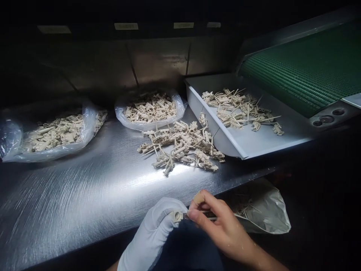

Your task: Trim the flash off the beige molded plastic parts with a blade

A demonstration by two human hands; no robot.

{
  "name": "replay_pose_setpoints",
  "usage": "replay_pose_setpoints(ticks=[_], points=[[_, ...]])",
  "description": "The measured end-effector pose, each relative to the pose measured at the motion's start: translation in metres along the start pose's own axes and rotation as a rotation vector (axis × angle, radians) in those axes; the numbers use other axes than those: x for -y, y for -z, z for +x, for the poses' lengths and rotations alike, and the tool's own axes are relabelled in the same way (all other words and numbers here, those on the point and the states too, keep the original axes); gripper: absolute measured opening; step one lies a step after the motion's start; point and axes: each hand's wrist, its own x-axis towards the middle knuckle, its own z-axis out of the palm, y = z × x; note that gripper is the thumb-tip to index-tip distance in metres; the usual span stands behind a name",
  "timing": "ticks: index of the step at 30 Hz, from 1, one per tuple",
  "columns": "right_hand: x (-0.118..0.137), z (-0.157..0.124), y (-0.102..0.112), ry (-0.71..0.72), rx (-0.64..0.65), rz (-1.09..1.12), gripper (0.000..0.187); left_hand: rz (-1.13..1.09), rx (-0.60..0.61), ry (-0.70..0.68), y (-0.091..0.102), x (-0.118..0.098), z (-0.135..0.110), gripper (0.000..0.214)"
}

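In front of the metal table's front edge, my left hand wears a white glove and is closed around a beige moulded plastic part with a round opening. My right hand is bare, with a tan bandage on one finger. It pinches a slim, dark tool whose tip meets or nearly meets the part's side; the fingers hide most of it, so its exact kind is unclear. Beyond my hands, a loose pile of similar beige parts, many with thin sprues attached, lies on the metal table.
Two clear plastic bags of beige parts stand at left and back. A white tray with more parts sits under the end of a green conveyor belt. Below the table edge, an open bag contains thin scraps.
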Motion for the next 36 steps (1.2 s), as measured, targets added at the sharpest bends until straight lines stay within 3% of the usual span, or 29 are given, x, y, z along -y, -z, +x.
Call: replay_pose_setpoints(ticks=[2,4,7,9,13,16,19,22,24,28,29,32,36], points=[[-0.005,0.003,-0.004,-0.035,0.037,0.064,0.035,0.062,-0.010,-0.036,0.000,0.000,0.002,0.025],[-0.010,0.006,-0.006,0.023,-0.057,-0.033,0.037,0.186,-0.075,-0.136,0.002,0.005,0.003,0.023],[-0.014,0.007,-0.004,0.251,-0.345,-0.331,0.021,0.426,-0.232,-0.361,0.006,0.016,0.003,0.026],[-0.015,0.005,-0.001,0.457,-0.416,-0.442,0.014,0.556,-0.292,-0.472,0.009,0.021,0.003,0.032],[-0.012,0.000,0.003,0.744,-0.230,-0.509,0.023,0.663,-0.304,-0.543,0.009,0.021,0.002,0.035],[-0.005,0.001,0.003,0.789,-0.126,-0.542,0.025,0.628,-0.335,-0.446,0.007,0.016,0.002,0.025],[0.003,0.003,0.002,0.705,-0.160,-0.430,0.011,0.472,-0.368,-0.234,0.007,0.010,0.003,0.014],[0.005,0.003,0.001,0.530,-0.258,-0.356,0.029,0.109,-0.325,0.059,0.009,0.002,0.006,0.015],[0.000,0.002,-0.002,0.412,-0.274,-0.348,0.039,-0.212,-0.279,0.182,0.008,-0.001,0.008,0.021],[-0.011,0.001,-0.018,0.170,-0.206,-0.078,0.020,-0.582,-0.219,0.205,0.001,-0.003,0.009,0.026],[-0.012,0.001,-0.023,0.103,-0.170,0.040,0.027,-0.606,-0.240,0.215,-0.001,-0.002,0.008,0.024],[-0.013,0.004,-0.035,-0.058,-0.115,0.288,0.050,-0.592,-0.267,0.235,-0.004,0.003,0.004,0.020],[-0.011,0.008,-0.045,-0.071,-0.232,0.190,0.034,-0.408,-0.311,0.163,-0.003,0.009,-0.001,0.022]])
